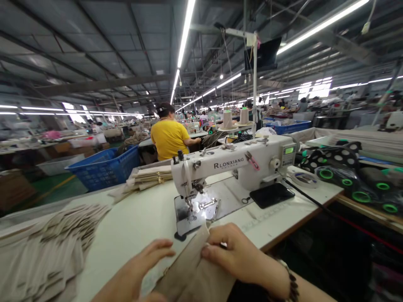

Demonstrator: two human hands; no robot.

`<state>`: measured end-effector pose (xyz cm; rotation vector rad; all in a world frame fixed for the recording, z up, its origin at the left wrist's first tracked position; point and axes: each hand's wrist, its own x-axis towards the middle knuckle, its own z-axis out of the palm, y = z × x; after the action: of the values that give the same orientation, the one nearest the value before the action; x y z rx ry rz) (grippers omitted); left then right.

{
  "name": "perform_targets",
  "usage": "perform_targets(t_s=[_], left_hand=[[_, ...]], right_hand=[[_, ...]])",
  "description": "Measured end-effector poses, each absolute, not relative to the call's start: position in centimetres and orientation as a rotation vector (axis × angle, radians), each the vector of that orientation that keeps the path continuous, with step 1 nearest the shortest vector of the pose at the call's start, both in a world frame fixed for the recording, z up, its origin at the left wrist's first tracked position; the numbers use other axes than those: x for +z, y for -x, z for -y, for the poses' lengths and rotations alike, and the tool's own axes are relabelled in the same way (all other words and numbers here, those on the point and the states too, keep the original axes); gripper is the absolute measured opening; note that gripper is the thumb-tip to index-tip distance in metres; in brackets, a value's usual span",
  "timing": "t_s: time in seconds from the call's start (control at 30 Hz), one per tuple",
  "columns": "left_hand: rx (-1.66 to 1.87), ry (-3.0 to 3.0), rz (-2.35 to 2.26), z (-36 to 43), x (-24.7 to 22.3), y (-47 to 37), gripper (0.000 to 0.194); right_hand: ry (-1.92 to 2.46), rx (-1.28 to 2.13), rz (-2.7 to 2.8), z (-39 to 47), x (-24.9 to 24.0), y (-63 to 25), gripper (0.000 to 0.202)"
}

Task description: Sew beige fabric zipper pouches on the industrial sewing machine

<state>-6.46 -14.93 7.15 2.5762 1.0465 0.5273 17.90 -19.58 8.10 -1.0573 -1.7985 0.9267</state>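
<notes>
A beige fabric piece (189, 274) hangs over the front edge of the sewing table, with a small metallic bit at its left edge. My right hand (233, 251) pinches its upper edge between thumb and fingers. To the left of the cloth, my left hand (147, 264) is held with fingers stretched out and apart, gripping nothing. Just beyond the hands stands a white sewing machine (220, 167); its needle area (190, 205) is lit, and no fabric lies under the presser foot.
Stacked beige pieces (56, 247) lie at the left, more folded cloth (147, 178) behind the machine. A black phone (272, 195) rests right, near a tape roll (304, 179). Pink snips (252, 160) sit on the machine. Beyond are a blue crate (103, 167) and a person in yellow (170, 138).
</notes>
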Motion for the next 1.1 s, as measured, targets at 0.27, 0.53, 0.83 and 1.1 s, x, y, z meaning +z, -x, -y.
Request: perform_targets(t_s=[0.27,0.53,0.83,1.1], left_hand=[[0.562,-2.008,-1.001,14.9,10.2,2.4,0.037],[0.497,-1.736,-0.968,14.6,10.0,3.5,0.036],[0.487,-1.812,-1.049,14.3,10.1,3.2,0.033],[0.483,-1.844,-1.079,14.1,9.7,3.2,0.033]], right_hand=[[1.143,0.907,2.023,18.5,7.8,-16.4,0.031],[1.263,0.779,2.102,19.3,7.6,-16.7,0.036],[1.255,0.723,2.102,19.4,7.3,-16.3,0.034],[1.228,0.768,2.046,19.1,7.3,-16.2,0.035]])
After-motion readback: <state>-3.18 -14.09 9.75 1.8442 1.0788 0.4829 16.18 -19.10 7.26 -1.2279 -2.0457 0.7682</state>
